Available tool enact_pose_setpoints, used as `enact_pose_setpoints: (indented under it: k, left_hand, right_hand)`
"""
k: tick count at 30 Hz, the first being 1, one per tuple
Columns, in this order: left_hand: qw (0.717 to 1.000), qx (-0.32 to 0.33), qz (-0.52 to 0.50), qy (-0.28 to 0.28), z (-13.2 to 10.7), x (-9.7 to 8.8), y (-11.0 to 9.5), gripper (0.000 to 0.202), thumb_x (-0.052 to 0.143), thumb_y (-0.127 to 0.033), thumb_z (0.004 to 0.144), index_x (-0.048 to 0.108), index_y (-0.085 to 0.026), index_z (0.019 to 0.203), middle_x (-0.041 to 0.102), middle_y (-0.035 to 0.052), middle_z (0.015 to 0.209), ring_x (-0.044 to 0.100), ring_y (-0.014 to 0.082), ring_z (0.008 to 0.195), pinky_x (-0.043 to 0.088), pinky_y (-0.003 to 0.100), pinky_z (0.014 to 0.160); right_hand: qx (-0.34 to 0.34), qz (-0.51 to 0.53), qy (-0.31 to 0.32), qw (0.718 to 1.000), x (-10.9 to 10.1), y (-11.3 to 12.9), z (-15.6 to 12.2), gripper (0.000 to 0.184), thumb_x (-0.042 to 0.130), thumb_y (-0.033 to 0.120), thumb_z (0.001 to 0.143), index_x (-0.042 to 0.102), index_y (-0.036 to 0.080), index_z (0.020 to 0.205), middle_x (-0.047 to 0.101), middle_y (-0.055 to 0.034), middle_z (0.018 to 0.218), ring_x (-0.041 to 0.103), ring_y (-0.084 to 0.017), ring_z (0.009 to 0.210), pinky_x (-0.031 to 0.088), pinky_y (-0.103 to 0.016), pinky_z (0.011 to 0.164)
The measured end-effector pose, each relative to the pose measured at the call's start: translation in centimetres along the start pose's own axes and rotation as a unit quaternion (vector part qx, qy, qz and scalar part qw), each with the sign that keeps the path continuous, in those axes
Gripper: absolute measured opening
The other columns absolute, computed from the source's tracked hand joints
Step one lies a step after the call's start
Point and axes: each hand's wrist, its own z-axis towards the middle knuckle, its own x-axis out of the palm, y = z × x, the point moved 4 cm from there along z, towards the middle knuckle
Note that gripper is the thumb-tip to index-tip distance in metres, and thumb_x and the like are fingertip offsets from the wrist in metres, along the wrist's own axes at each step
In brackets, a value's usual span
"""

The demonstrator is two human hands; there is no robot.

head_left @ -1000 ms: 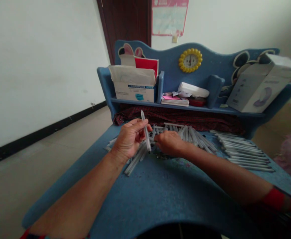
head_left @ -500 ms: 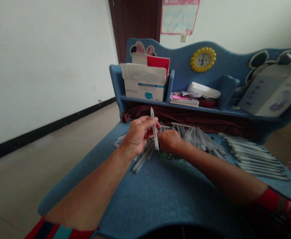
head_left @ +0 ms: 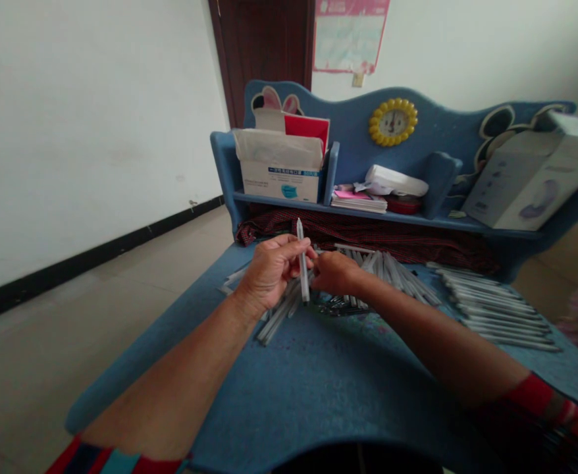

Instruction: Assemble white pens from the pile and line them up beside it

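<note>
My left hand (head_left: pixel 270 268) pinches a clear-barrelled pen (head_left: pixel 303 276) between thumb and fingers, its pointed tip upward and its dark end down. Right beside it my right hand (head_left: pixel 337 272) is closed, its fingertips close to the left fingers; whatever they hold is hidden. Beneath the right hand lie small dark glossy pieces (head_left: pixel 343 307), which look like pen caps. Loose pale pens (head_left: pixel 276 321) lie under the left hand, and a heap of similar pens (head_left: pixel 402 278) spreads behind the right forearm.
Farther right, a row of pens (head_left: pixel 503 309) lies side by side on the blue desk (head_left: pixel 289 395). A dark red checked cloth (head_left: pixel 368 237) is bunched below the shelf. The shelf bears a mask box (head_left: pixel 279 178), papers (head_left: pixel 358 203) and a large white box (head_left: pixel 526 178).
The view has shifted slightly. My left hand still holds the pen upright, and my right hand stays closed beside it. More of the dark pieces under the right hand now shows.
</note>
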Motion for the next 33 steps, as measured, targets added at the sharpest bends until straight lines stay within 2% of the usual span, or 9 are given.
enact_pose_setpoints:
  k: [2,4,5,9,12,16,19,23,33]
  left_hand:
    - [1.0,-0.009,0.001,0.006,0.0,0.1,0.1,0.014,0.068,-0.023,0.069,0.062,-0.012,0.065,0.064,0.0051,0.055,0.053,0.0085,0.045,0.03,0.017,0.039]
    - [0.999,-0.026,0.009,0.019,-0.2,0.2,0.3,0.013,0.068,-0.022,0.069,0.062,-0.011,0.066,0.066,0.0065,0.059,0.056,0.0095,0.047,0.033,0.017,0.039]
    - [0.999,-0.036,0.016,0.028,-0.2,0.4,0.4,0.013,0.067,-0.022,0.07,0.062,-0.011,0.066,0.067,0.0072,0.061,0.058,0.0103,0.048,0.034,0.017,0.04]
    - [0.993,-0.072,0.051,0.076,-0.7,1.3,0.9,0.013,0.065,-0.024,0.074,0.061,-0.012,0.07,0.068,0.0084,0.067,0.061,0.0119,0.048,0.034,0.017,0.038]
    - [0.983,-0.099,0.09,0.127,-1.2,2.1,1.5,0.015,0.062,-0.026,0.077,0.062,-0.012,0.072,0.068,0.0084,0.066,0.059,0.0111,0.044,0.03,0.016,0.035]
    - [0.953,-0.134,0.171,0.21,-1.8,3.1,2.5,0.021,0.058,-0.03,0.08,0.064,-0.011,0.075,0.069,0.0088,0.065,0.057,0.0098,0.042,0.028,0.016,0.035]
    - [0.933,-0.141,0.219,0.247,-2.0,3.5,3.3,0.025,0.056,-0.032,0.082,0.064,-0.01,0.073,0.069,0.0086,0.067,0.056,0.0085,0.043,0.03,0.017,0.037]
    - [0.93,-0.137,0.238,0.242,-2.0,3.5,3.8,0.027,0.054,-0.035,0.082,0.064,-0.01,0.077,0.069,0.0079,0.068,0.055,0.0081,0.043,0.03,0.017,0.038]
    - [0.939,-0.133,0.226,0.223,-1.9,3.5,3.6,0.024,0.053,-0.033,0.083,0.062,-0.011,0.078,0.068,0.0058,0.067,0.055,0.007,0.042,0.028,0.017,0.038]
  right_hand:
    - [-0.012,0.059,-0.008,0.998,-0.5,-0.8,-0.7,0.016,0.054,0.024,0.073,0.066,0.016,0.079,0.07,-0.0078,0.075,0.066,-0.018,0.069,0.048,-0.025,0.059]
    - [-0.011,0.203,-0.011,0.979,-0.8,-1.9,-1.6,0.015,0.052,0.025,0.076,0.062,0.015,0.074,0.066,-0.0035,0.061,0.059,-0.011,0.05,0.042,-0.02,0.047]
    - [-0.006,0.297,-0.013,0.955,-0.9,-2.4,-2.1,0.014,0.052,0.026,0.076,0.06,0.015,0.072,0.063,-0.0019,0.056,0.054,-0.009,0.043,0.038,-0.019,0.041]
    - [-0.011,0.593,-0.03,0.804,-0.9,-4.5,-4.2,0.013,0.059,0.028,0.072,0.053,0.016,0.072,0.063,0.0,0.053,0.048,-0.008,0.033,0.034,-0.018,0.034]
    - [-0.031,0.699,-0.049,0.713,-0.6,-5.8,-5.2,0.018,0.064,0.027,0.071,0.051,0.017,0.077,0.066,-0.0003,0.055,0.051,-0.01,0.033,0.039,-0.019,0.034]
    - [-0.029,0.766,-0.095,0.635,0.0,-7.0,-5.8,0.019,0.067,0.027,0.07,0.05,0.018,0.075,0.066,0.0003,0.054,0.052,-0.01,0.034,0.04,-0.019,0.033]
    - [-0.026,0.785,-0.113,0.608,0.4,-7.1,-5.8,0.019,0.067,0.028,0.07,0.05,0.018,0.074,0.066,0.0002,0.054,0.051,-0.01,0.033,0.038,-0.019,0.032]
    - [-0.016,0.797,-0.107,0.594,0.7,-6.6,-5.8,0.02,0.067,0.029,0.071,0.05,0.019,0.073,0.064,0.0011,0.051,0.049,-0.01,0.031,0.036,-0.018,0.03]
    - [-0.017,0.797,-0.1,0.595,0.6,-5.8,-6.1,0.022,0.068,0.032,0.071,0.049,0.019,0.074,0.064,0.001,0.05,0.047,-0.009,0.029,0.033,-0.018,0.03]
